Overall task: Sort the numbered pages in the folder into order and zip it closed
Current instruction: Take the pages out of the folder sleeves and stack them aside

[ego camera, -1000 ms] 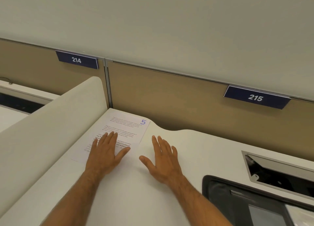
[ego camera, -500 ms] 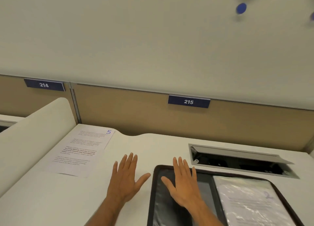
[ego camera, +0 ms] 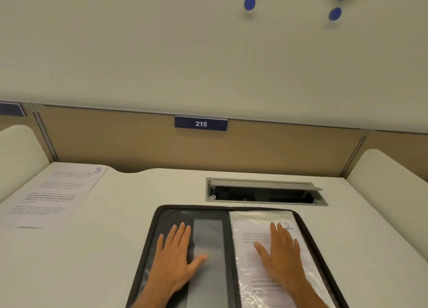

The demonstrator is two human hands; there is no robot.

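Lying open on desk: black zip-edged fabric folder (ego camera: 231, 208)
Left hand (ego camera: 174, 259): fingers straight, flat on grey inner pocket (ego camera: 208, 240)
Right hand (ego camera: 281, 255): fingers straight, flat on plastic-sleeved page 2 (ego camera: 252, 229)
Loose: white printed page 5 (ego camera: 55, 196), far left

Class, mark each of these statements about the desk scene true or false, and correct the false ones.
1. The folder lies open on the desk. True.
2. The page marked 5 is inside the folder. False: it lies on the desk, left of the folder.
3. The right hand lies flat on the page marked 2. True.
4. The left hand grips a pen. False: its fingers are straight and hold nothing.
5. The sign on the partition reads 512. False: it reads 215.
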